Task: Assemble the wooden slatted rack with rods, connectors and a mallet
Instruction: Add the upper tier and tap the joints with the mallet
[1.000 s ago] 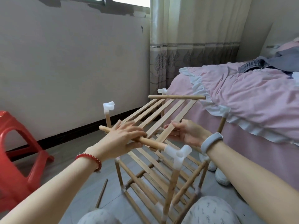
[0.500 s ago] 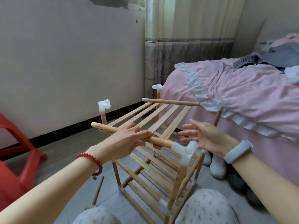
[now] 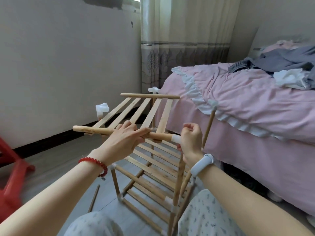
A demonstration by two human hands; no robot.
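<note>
The wooden rack (image 3: pixel 153 178) stands on the floor in front of my knees, with lower slatted shelves joined by white connectors. A loose top slatted panel (image 3: pixel 136 111) lies slanted across it. My left hand (image 3: pixel 122 142) grips the panel's near rod (image 3: pixel 92 130) from above. My right hand (image 3: pixel 190 142) grips the white connector (image 3: pixel 176 138) at that rod's right end, on top of the near right post. Two more white connectors (image 3: pixel 102 109) (image 3: pixel 154 89) cap the far left posts. No mallet is in view.
A bed with pink bedding (image 3: pixel 247 106) runs along the right, close to the rack. A red plastic stool (image 3: pixel 12 176) stands at the left. A loose rod (image 3: pixel 93 198) lies on the floor. Wall and curtain (image 3: pixel 184 45) lie behind.
My right hand has come from the slats, opened, then closed on the near right connector. The view tilted down and the panel's near rod now sits in that connector.
</note>
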